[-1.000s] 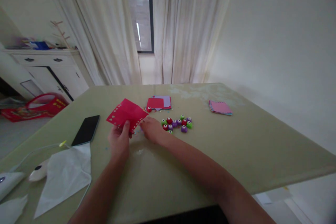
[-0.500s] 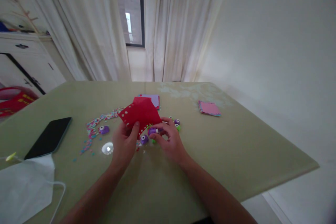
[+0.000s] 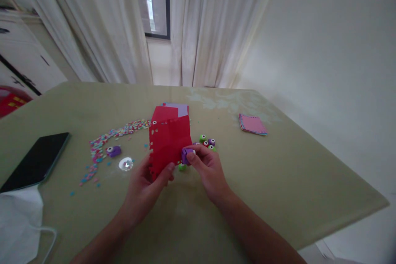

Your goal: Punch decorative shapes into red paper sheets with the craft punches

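Since steadying seems needed, left hand (image 3: 144, 189) pinches red paper (image 3: 170, 140) low; right hand (image 3: 210, 171), fingers closed, grips purple punch (image 3: 186, 156) at its edge.

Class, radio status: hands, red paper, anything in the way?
Left hand gripping red paper. Right hand holding purple punch at paper's right edge. Obstructions: none apparent; confetti lies off left.

No words, brands or numbers can be read; the red bag (image 3: 8, 109) at nine o'clock bears yellow marks (image 3: 16, 101) (too small and blurred to make out).
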